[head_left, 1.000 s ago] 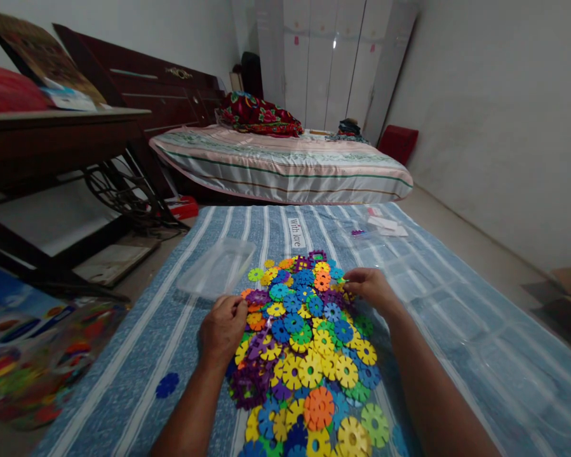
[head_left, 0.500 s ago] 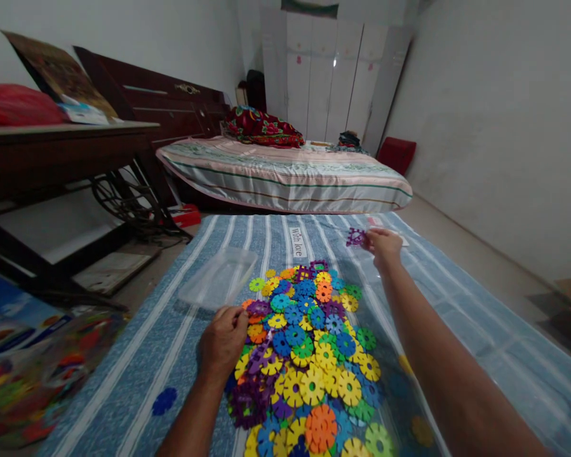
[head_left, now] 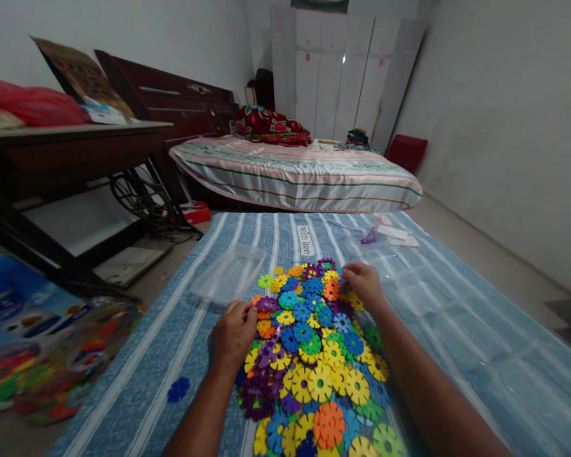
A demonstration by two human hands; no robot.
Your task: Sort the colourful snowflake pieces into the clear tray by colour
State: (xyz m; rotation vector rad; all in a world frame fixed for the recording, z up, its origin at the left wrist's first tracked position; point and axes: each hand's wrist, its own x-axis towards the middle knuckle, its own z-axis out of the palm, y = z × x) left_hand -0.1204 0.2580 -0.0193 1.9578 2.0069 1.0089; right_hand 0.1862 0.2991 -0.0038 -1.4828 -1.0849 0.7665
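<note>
A heap of colourful notched plastic discs (head_left: pixel 321 381) and purple square pieces lies on the striped cloth. At the heap's left edge my left hand (head_left: pixel 234 335) rests with curled fingers, its fingertips near a purple piece (head_left: pixel 267 304); whatever they hold, if anything, is hidden. My right hand (head_left: pixel 365 283) is closed at the far right edge of the heap, fingertips beside blue and orange discs. I cannot make out what is between them. One purple piece (head_left: pixel 369 236) stands apart on the cloth, beyond my right hand.
A clear plastic tray (head_left: pixel 228 273) lies left of the heap. White paper packets (head_left: pixel 399 235) and clear plastic film are on the right. A lone blue disc (head_left: pixel 178 389) lies at left. Beyond are a bed (head_left: pixel 295 174) and a sewing-machine table (head_left: pixel 75 134).
My right hand has let go of the purple piece at the far right and come back to the heap. My left hand stays at the heap's left edge. The view has shifted slightly.
</note>
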